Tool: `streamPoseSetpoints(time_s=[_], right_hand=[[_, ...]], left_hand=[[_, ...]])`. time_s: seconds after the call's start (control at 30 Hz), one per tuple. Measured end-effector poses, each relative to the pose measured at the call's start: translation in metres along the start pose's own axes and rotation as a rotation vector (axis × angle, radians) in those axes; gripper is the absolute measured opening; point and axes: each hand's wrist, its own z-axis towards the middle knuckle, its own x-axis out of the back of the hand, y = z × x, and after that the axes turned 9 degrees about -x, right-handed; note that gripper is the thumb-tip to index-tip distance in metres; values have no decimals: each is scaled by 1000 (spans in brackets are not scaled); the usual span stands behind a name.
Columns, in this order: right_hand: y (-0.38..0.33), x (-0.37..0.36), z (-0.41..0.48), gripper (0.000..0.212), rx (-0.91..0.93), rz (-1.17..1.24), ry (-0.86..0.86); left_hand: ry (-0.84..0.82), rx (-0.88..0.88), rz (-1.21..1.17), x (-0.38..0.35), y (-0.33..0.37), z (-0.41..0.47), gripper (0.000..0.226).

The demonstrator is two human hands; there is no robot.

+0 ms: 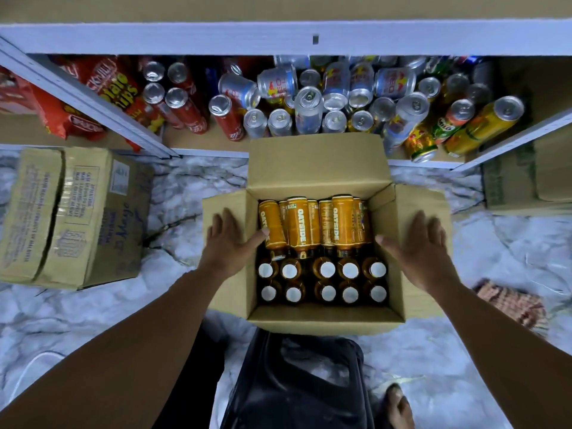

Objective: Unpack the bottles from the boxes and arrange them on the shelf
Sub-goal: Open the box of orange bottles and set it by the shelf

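Note:
An open cardboard box (315, 164) stands on the floor in front of the shelf (278, 38). Inside, several orange Oatside bottles (298, 222) lie on their sides over upright bottles with white caps (326, 269). My left hand (230, 241) rests flat on the box's left flap, thumb touching the leftmost lying bottle. On the right flap lies my right hand (419, 246), fingers straight, thumb pointing toward the bottles. Neither hand holds anything.
The low shelf behind the box holds several drink cans (309, 103), red cans (185, 106) and snack bags (114, 82). A closed carton (71, 212) sits at left, more cartons (526, 181) at right. My knee (297, 382) is just below the box on the marble floor.

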Motion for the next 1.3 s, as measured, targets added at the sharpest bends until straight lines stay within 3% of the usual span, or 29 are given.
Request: streamPoseSetpoints(time_s=[0.13, 0.27, 0.37, 0.47, 0.73, 0.97, 1.13, 1.3], right_hand=[[-11, -22, 0, 122, -65, 188, -39], [-17, -31, -5, 94, -83, 297, 35], [-20, -36, -3, 88, -68, 360, 67], [-23, -38, -1, 88, -68, 386, 86], [-39, -42, 2, 81, -54, 450, 126], [-52, -30, 12, 91, -13, 362, 146], [-51, -25, 8, 99, 20, 253, 159], [-65, -12, 20, 98, 60, 218, 184]], left_hand=[[56, 2, -244, -32, -12, 14, 126], [147, 6, -239, -45, -5, 8, 104], [231, -5, -287, -46, 3, 7, 81], [257, -26, -315, -43, 3, 13, 73], [261, -102, -217, -20, 7, 48, 73], [281, -118, -208, -11, 10, 58, 77], [224, -124, -199, -6, 9, 51, 93], [221, -246, -100, 9, 18, 60, 104]])
